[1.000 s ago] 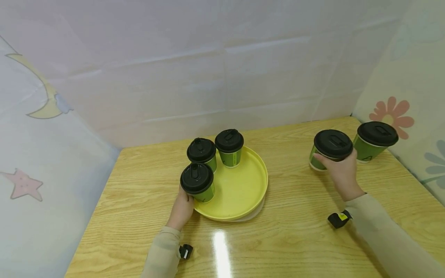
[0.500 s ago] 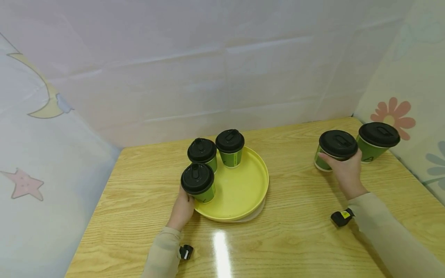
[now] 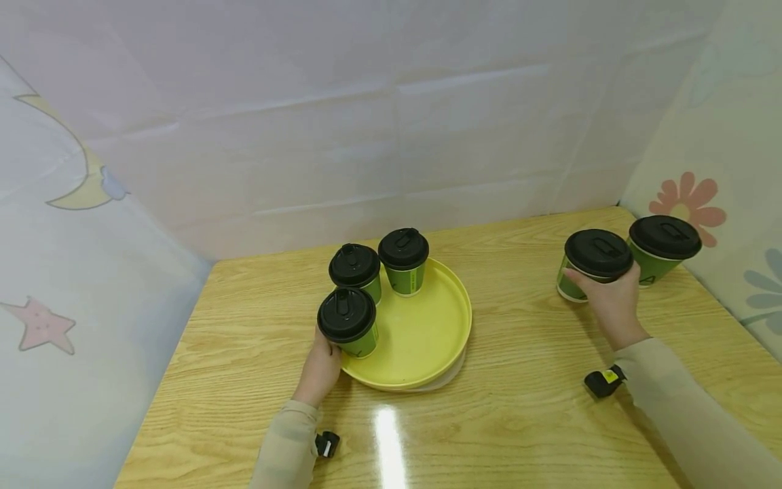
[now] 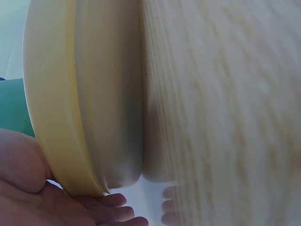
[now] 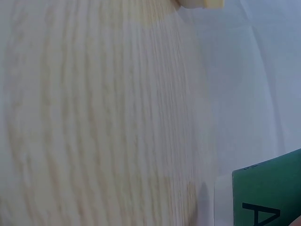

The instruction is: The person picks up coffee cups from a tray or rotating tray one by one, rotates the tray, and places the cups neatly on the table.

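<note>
My right hand (image 3: 611,305) grips a green paper cup with a black lid (image 3: 597,255), upright and low over the table. In the right wrist view, this cup (image 5: 268,197) shows a letter A, with a fingertip at its edge. Right beside it stands a similar lidded cup (image 3: 664,248), overlapped by the held one. My left hand (image 3: 320,370) holds the left rim of a round yellow tray (image 3: 427,339). In the left wrist view the thumb side lies at the tray's rim (image 4: 56,117), and the fingers (image 4: 115,212) run along its outer side.
Three lidded green cups stand upright on the tray's left and back: a front one (image 3: 347,316), a middle one (image 3: 354,265) and a rear one (image 3: 403,251). Under the tray is a pale round base (image 3: 449,375). Cloth-covered walls (image 3: 391,136) border the wooden table (image 3: 507,421).
My right hand has shifted slightly to the right with its cup, closer to the cup at the far right. The left hand and the tray keep their places.
</note>
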Available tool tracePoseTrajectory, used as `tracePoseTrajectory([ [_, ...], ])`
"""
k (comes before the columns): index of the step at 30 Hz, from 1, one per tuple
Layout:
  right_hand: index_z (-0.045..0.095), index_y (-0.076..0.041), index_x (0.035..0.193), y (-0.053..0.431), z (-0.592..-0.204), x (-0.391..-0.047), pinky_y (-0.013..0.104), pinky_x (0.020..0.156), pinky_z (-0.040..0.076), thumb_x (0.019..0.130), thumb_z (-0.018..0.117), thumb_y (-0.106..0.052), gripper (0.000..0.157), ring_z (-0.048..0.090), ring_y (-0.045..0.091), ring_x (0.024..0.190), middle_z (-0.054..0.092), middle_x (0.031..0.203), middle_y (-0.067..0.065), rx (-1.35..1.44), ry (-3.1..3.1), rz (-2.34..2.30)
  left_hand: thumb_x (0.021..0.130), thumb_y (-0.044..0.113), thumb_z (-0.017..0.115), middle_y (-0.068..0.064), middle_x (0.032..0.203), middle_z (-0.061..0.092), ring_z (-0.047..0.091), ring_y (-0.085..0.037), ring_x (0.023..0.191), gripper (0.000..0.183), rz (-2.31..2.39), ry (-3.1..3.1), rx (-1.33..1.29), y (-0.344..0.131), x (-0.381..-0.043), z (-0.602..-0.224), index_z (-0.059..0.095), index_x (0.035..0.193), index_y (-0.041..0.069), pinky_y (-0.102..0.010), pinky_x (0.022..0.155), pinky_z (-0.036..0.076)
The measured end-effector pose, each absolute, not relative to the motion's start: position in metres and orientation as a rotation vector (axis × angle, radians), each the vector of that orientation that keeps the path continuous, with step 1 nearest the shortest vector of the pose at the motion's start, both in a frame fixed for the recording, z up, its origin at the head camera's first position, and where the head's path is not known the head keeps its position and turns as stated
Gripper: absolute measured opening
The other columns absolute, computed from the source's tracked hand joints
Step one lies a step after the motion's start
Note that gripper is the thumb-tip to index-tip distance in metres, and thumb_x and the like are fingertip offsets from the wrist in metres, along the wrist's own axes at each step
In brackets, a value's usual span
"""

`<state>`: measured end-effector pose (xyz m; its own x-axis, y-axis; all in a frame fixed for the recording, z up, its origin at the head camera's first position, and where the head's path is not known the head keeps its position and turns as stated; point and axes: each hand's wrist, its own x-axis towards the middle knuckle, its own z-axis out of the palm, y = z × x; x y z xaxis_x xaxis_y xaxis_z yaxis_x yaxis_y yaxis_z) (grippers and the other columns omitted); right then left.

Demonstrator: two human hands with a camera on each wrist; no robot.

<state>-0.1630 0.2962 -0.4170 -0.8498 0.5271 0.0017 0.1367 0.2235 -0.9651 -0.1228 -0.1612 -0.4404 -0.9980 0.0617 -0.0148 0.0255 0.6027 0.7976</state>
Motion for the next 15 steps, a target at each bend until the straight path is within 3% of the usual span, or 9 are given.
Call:
tracePoseTrajectory([
  [15, 0.000, -0.010, 0.151, 0.3003, -0.4179, -0.1648, 0.037, 0.117, 0.016, 0.085, 0.074, -0.026, 0.101, 0.018, 0.027, 0.143, 0.007, 0.156, 0.013, -0.620, -2.190, 1.637, 0.101, -0.002, 0.030, -0.037, 0.146, 0.030, 0.034, -0.046, 0.134, 0.051, 1.352, 2.799, 0.100, -0.1607, -0.1226, -0.4380, 0.012, 0.148, -0.007, -0.055, 0.109, 0.030],
])
